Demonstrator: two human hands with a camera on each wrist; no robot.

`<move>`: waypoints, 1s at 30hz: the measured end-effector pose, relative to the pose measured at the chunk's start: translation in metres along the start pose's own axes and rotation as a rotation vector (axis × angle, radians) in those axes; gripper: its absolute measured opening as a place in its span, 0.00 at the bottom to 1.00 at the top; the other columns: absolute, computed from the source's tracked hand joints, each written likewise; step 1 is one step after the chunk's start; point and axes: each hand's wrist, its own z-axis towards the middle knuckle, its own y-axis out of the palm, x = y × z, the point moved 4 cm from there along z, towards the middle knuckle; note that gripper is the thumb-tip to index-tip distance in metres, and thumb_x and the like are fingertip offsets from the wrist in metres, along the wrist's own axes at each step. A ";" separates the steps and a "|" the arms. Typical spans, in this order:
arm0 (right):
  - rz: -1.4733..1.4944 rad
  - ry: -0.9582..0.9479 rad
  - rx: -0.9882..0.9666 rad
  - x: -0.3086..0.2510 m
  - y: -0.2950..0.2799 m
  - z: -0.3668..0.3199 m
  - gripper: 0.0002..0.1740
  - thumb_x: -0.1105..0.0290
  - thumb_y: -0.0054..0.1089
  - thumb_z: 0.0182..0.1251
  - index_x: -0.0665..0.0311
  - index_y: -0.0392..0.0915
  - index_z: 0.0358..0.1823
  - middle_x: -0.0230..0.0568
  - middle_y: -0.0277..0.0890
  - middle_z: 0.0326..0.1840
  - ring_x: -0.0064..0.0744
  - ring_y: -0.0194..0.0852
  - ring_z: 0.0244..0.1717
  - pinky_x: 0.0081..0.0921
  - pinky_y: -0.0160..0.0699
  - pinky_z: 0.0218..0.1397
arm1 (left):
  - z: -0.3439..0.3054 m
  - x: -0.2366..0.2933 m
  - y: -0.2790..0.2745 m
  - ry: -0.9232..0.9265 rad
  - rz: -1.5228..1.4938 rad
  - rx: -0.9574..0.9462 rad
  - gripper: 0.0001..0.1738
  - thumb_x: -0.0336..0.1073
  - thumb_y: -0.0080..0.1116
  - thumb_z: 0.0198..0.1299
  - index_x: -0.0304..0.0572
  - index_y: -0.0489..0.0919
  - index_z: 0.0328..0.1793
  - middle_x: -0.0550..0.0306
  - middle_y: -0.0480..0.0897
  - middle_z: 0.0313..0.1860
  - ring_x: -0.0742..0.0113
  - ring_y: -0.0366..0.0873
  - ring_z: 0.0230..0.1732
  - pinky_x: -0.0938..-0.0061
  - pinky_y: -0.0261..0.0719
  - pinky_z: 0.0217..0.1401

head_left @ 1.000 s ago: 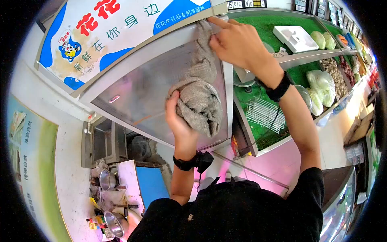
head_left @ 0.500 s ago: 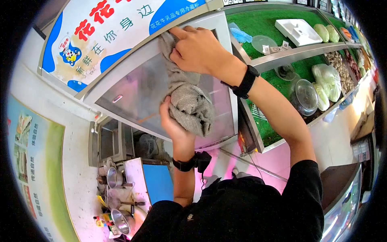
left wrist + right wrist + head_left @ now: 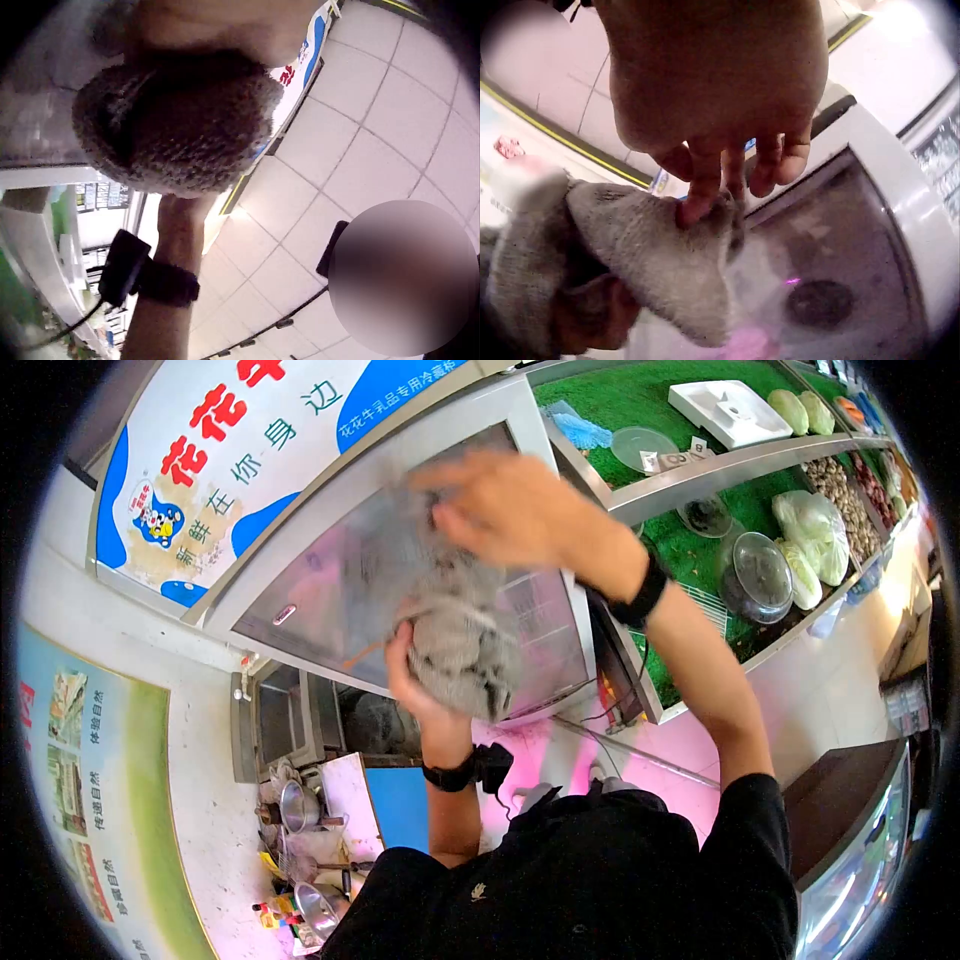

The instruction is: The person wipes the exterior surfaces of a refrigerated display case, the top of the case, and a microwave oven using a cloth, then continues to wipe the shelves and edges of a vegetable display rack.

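A grey cloth (image 3: 465, 655) hangs bunched in front of a fridge's glass door (image 3: 335, 585). My left hand (image 3: 428, 695) grips the thick bundle from below, thumb along its left side. Above it, my right hand (image 3: 520, 515), blurred in the head view, pinches the upper stretch of the cloth near the door's upper part. In the right wrist view, fingertips press into a fold of the cloth (image 3: 660, 259), with the glass behind. The bundled cloth (image 3: 187, 131) fills the upper part of the left wrist view.
A sign (image 3: 230, 470) with red and blue print runs above the door. To the right, green-lined shelves hold a white foam tray (image 3: 730, 412), cabbages (image 3: 800, 410) and a clear-lidded bowl (image 3: 757, 580). Metal pots (image 3: 318, 908) stand at lower left beside a blue panel (image 3: 400, 815).
My right hand first moves left along the top of the door frame, then down over the glass. The left hand and the bundled cloth shift slightly left and down.
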 end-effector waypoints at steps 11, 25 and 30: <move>1.744 0.894 -0.106 -0.073 0.109 -0.207 0.47 0.53 0.72 0.66 0.61 0.53 0.77 0.44 0.64 0.70 0.35 0.63 0.70 0.34 0.63 0.72 | -0.019 -0.030 -0.046 0.233 0.940 -0.310 0.29 0.49 0.51 0.69 0.37 0.74 0.68 0.53 0.78 0.59 0.59 0.76 0.60 0.65 0.72 0.66; 0.757 0.704 0.541 -0.029 0.019 -0.098 0.40 0.79 0.71 0.46 0.63 0.66 0.66 0.42 0.79 0.55 0.33 0.79 0.55 0.30 0.77 0.61 | -0.020 0.057 -0.083 0.868 1.086 -0.336 0.48 0.74 0.30 0.72 0.33 0.70 0.70 0.36 0.68 0.73 0.49 0.62 0.77 0.52 0.51 0.82; -0.019 0.353 0.629 0.005 0.017 -0.002 0.40 0.72 0.77 0.41 0.62 0.73 0.62 0.45 0.77 0.61 0.48 0.75 0.63 0.39 0.72 0.67 | -0.046 0.101 -0.170 0.806 1.246 -0.046 0.39 0.67 0.35 0.75 0.35 0.76 0.63 0.41 0.76 0.64 0.49 0.73 0.67 0.58 0.73 0.63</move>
